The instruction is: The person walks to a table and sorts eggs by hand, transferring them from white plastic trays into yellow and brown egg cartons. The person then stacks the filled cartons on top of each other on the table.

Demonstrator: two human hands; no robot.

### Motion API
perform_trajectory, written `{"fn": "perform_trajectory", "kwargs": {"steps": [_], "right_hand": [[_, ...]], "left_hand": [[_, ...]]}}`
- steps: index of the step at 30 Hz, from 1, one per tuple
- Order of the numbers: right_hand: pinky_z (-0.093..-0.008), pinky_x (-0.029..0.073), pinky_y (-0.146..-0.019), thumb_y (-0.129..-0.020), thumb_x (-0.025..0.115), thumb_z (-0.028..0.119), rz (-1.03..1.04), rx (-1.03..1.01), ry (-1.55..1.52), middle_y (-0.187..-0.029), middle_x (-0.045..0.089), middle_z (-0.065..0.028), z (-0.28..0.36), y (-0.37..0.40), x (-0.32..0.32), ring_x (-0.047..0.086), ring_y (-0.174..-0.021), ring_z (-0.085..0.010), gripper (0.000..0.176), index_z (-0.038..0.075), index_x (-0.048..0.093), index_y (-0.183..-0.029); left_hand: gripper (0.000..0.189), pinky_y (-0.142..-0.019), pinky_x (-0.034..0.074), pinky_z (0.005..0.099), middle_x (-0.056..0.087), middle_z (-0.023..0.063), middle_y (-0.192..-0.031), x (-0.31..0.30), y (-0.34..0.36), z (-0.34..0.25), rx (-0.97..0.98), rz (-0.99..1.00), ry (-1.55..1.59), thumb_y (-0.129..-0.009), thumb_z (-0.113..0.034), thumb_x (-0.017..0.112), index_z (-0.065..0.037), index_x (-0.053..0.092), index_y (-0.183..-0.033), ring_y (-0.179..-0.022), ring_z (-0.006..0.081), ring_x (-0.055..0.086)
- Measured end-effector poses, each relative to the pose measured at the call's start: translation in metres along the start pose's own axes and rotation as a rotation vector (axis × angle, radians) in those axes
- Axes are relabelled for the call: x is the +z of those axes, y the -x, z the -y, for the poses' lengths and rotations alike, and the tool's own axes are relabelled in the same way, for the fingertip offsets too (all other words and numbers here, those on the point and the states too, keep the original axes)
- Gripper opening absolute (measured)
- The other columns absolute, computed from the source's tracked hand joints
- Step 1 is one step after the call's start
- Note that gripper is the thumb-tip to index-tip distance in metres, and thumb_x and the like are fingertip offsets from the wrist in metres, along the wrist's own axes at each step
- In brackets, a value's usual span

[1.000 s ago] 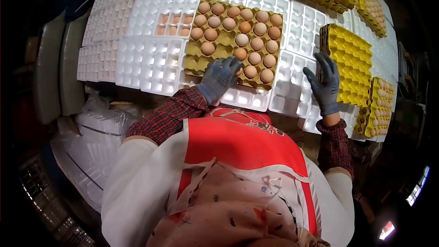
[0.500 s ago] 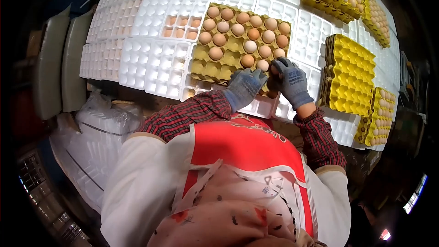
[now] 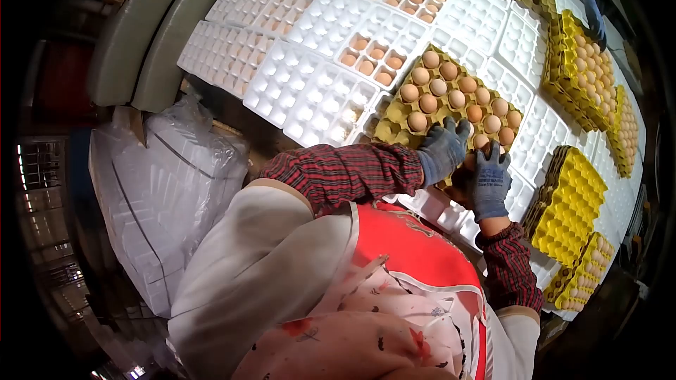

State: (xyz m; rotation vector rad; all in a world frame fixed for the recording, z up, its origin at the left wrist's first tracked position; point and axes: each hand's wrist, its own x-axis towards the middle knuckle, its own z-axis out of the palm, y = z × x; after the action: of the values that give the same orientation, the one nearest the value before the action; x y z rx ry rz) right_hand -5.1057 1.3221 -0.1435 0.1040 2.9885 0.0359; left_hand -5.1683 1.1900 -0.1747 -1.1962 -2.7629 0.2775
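Note:
A brown pulp egg tray [image 3: 391, 131] lies tilted across white foam trays, with brown eggs [image 3: 456, 99] in many of its cups and bare cups at its left. My left hand [image 3: 445, 149], in a blue-grey glove, is closed over the tray's near part; what its curled fingers hold is hidden. Close beside it, my right hand [image 3: 491, 181] in a matching glove has its fingers bent around an egg [image 3: 482, 142] at the near right side. Another egg [image 3: 469, 162] shows partly between both hands.
White foam trays [image 3: 310, 91] cover the table, several holding eggs. Stacked yellow trays [image 3: 574, 204] stand at right, with egg-filled yellow trays [image 3: 591, 70] beyond. Another person's gloved hand [image 3: 595, 21] touches those. A plastic-wrapped white stack [image 3: 162, 197] stands at left.
The camera view has turned, so the table and trays appear rotated and shifted right. Both my hands remain at the near side of the pulp tray. Another person's hand has come into view at far right.

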Motion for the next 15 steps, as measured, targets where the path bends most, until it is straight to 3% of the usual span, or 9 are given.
{"fn": "perform_trajectory", "kwargs": {"steps": [1,4,6,8,9,10,11,13,15], "right_hand": [[-0.0469,0.056,-0.087,-0.075,0.073,0.019,-0.025,-0.007,0.011,-0.140,0.046,-0.0117,0.000,-0.001,0.002,0.050,-0.121,-0.0394,0.042,0.015,0.065,-0.116],[-0.0438,0.052,-0.093,-0.074,0.079,0.024,-0.007,0.052,-0.157,-0.129,0.056,-0.0097,-0.002,-0.003,-0.015,0.055,-0.117,-0.0353,0.044,0.013,0.068,-0.115],[-0.0409,0.052,-0.091,-0.077,0.079,0.022,-0.005,0.105,-0.470,-0.121,0.062,-0.0116,-0.015,-0.009,-0.032,0.064,-0.105,-0.0342,0.042,0.006,0.068,-0.114],[-0.0347,0.053,-0.088,-0.084,0.074,0.011,0.058,0.206,-1.322,-0.126,0.061,-0.0111,-0.031,-0.020,-0.036,0.064,-0.107,-0.0255,0.048,0.002,0.060,-0.129],[-0.0330,0.053,-0.088,-0.087,0.071,0.009,0.134,0.374,-1.890,-0.125,0.062,-0.0114,-0.021,-0.029,-0.048,0.064,-0.106,-0.0220,0.051,0.001,0.055,-0.135],[-0.0326,0.055,-0.089,-0.086,0.062,-0.008,-0.161,-0.066,-1.269,-0.132,0.059,-0.0137,-0.001,-0.031,-0.050,0.062,-0.111,-0.0203,0.062,-0.005,0.041,-0.145],[-0.0314,0.055,-0.089,-0.085,0.054,-0.013,-0.236,-0.136,-1.547,-0.137,0.055,-0.0158,0.016,-0.048,-0.041,0.061,-0.117,-0.0237,0.068,-0.007,0.031,-0.149],[-0.0302,0.054,-0.092,-0.088,0.055,-0.006,0.082,0.003,-1.994,-0.141,0.052,-0.0162,0.027,-0.102,-0.034,0.056,-0.126,-0.0264,0.067,-0.005,0.030,-0.150],[-0.0305,0.051,-0.090,-0.089,0.064,0.008,0.304,0.132,-2.082,-0.136,0.056,-0.0133,0.046,-0.157,-0.043,0.059,-0.115,-0.0205,0.060,-0.001,0.043,-0.145]], "left_hand": [[0.027,-0.059,0.054,0.0367,0.052,0.0096,-0.123,0.002,-0.001,-0.002,-0.086,-0.031,0.034,-0.084,-0.023,0.065,-0.007,0.073,-0.104,-0.101,0.0316,0.055],[0.028,-0.064,0.055,0.0396,0.053,0.0103,-0.127,-0.010,-0.008,0.029,0.125,0.149,0.220,-0.084,-0.024,0.067,-0.008,0.072,-0.106,-0.101,0.0306,0.055],[0.030,-0.065,0.055,0.0376,0.054,0.0104,-0.127,0.005,0.001,0.068,0.116,-0.217,0.850,-0.089,-0.029,0.065,-0.007,0.071,-0.107,-0.101,0.0284,0.057],[0.039,-0.068,0.055,0.0354,0.055,0.0107,-0.126,0.009,0.017,0.119,-0.102,-0.115,1.808,-0.094,-0.038,0.062,-0.005,0.068,-0.113,-0.102,0.0257,0.058],[0.046,-0.070,0.055,0.0342,0.057,0.0109,-0.125,0.009,0.024,0.150,-0.338,0.277,2.400,-0.097,-0.044,0.060,-0.003,0.066,-0.117,-0.102,0.0242,0.059],[0.050,-0.070,0.055,0.0314,0.057,0.0113,-0.124,0.024,0.022,0.175,-0.289,0.356,2.880,-0.098,-0.046,0.058,-0.003,0.062,-0.123,-0.102,0.0240,0.060],[0.054,-0.070,0.055,0.0286,0.058,0.0116,-0.123,0.045,0.021,0.195,-0.228,0.432,3.358,-0.099,-0.049,0.055,-0.003,0.057,-0.128,-0.101,0.0239,0.060],[0.055,-0.068,0.054,0.0243,0.058,0.0147,-0.125,0.077,0.022,0.228,-0.268,0.210,3.325,-0.100,-0.047,0.055,-0.004,0.052,-0.134,-0.103,0.0273,0.060],[0.052,-0.067,0.053,0.0221,0.059,0.0150,-0.126,0.097,0.015,0.260,-0.462,0.051,2.851,-0.100,-0.040,0.058,-0.003,0.053,-0.135,-0.105,0.0239,0.061]]}}
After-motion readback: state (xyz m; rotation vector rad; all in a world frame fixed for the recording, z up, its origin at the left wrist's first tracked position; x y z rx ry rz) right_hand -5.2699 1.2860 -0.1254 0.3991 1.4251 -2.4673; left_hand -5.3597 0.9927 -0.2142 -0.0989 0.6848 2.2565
